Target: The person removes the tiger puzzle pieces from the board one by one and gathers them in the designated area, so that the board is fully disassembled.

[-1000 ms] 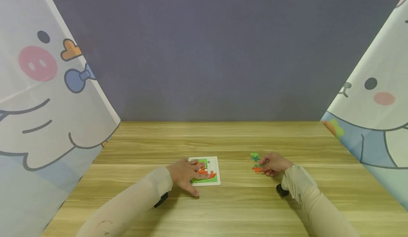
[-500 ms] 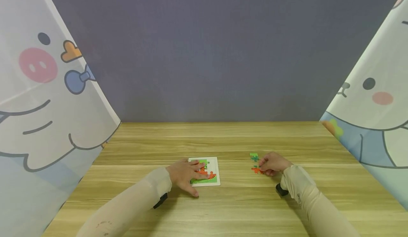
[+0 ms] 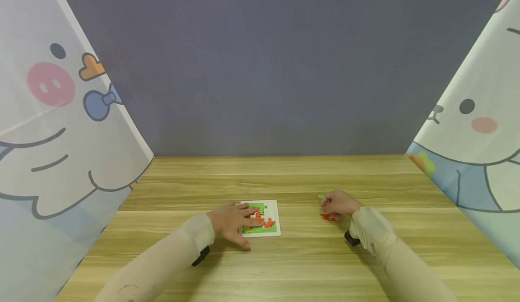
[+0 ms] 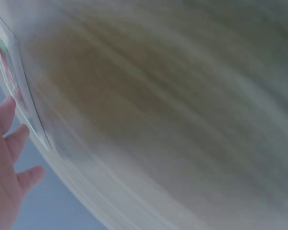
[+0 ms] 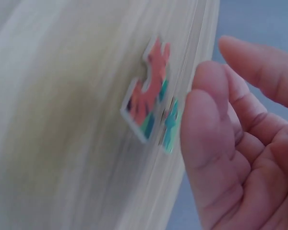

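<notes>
In the head view, my left hand rests with spread fingers on a white-framed jigsaw board. Tiger-orange and green pieces fill part of the board; a white gap shows at its upper right. My right hand is over two loose puzzle pieces, its fingers loosely bent. The right wrist view shows thumb and fingers apart, nothing between them. Nearest lies an orange puzzle piece with dark stripes. Just beyond it is a green puzzle piece, partly covered by the hand in the head view.
A wood-grain table carries everything. Behind it stands a grey panel. Cartoon-printed cloths flank both sides, the left cloth and the right cloth. The left wrist view is mostly blurred tabletop.
My right hand has moved left and slightly away from me, from beside the orange puzzle piece to over the green one. My left hand has slid slightly left on the board.
</notes>
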`<state>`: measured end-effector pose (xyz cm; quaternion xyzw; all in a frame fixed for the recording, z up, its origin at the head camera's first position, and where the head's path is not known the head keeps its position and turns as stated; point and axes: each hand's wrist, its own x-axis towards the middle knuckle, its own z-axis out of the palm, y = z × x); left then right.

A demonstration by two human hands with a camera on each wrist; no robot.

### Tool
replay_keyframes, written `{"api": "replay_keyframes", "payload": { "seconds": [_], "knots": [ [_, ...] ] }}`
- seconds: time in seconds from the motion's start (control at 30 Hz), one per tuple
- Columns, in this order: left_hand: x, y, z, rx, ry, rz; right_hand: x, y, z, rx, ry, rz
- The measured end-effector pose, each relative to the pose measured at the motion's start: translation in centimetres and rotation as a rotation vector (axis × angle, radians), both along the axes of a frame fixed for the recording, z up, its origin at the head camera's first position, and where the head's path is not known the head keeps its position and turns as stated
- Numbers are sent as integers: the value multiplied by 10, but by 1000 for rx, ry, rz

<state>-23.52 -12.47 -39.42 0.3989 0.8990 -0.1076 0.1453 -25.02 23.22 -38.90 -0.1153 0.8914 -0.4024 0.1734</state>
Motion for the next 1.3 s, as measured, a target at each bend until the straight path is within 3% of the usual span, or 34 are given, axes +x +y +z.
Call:
{"api": "replay_keyframes", "payload": {
  "seconds": [0.23,0.53,0.73,1.07,1.3],
  "knots": [
    [3,-5,3,34,-19,21,-5,-18,1,3,20,40],
    [4,-6,3,3,-1,19,-12,-43,2,57,55,99],
    [3,-8,4,23,-16,24,-15,-61,3,128,140,162],
    [4,-8,3,-1,-13,19,-14,-90,8,202,148,224],
    [4,-4,5,-43,-4,44,-14,-111,12,298,204,302]
  ]
}}
